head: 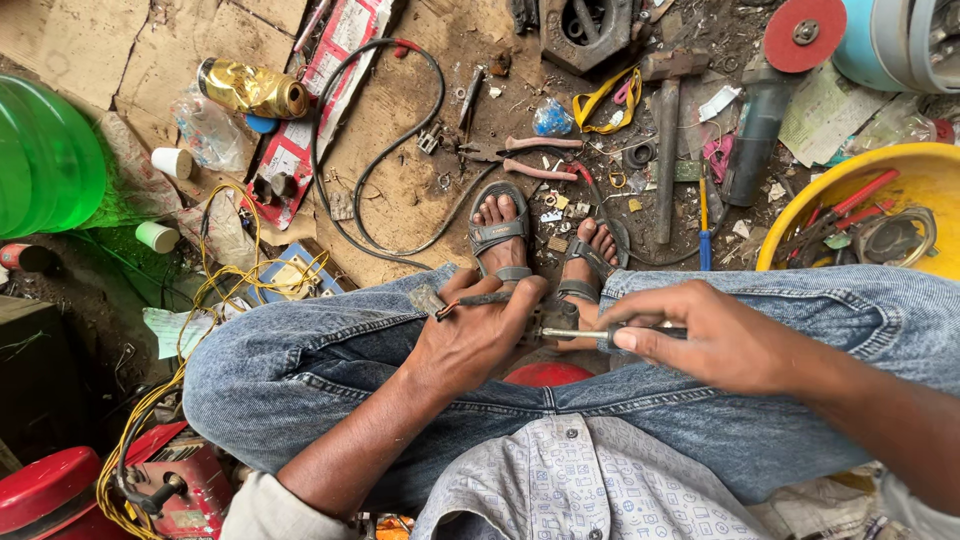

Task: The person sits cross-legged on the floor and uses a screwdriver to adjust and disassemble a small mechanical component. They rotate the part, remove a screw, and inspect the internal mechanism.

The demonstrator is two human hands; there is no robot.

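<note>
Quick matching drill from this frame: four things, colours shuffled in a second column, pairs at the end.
Things:
1. disc on the grinder
2. tub of tools at right
3. big bottle at left
4. pliers handles

Colours:
A. green
B. pink
C. red
D. yellow

Pairs: 1-C, 2-D, 3-A, 4-B

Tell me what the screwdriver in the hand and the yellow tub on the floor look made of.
The screwdriver, held in the right hand, shows a shiny, bare grey shaft, likely steel; its dark handle is mostly hidden, so plastic is a guess. The tub looks like plastic: even, glossy yellow with a smooth moulded rim.
</note>
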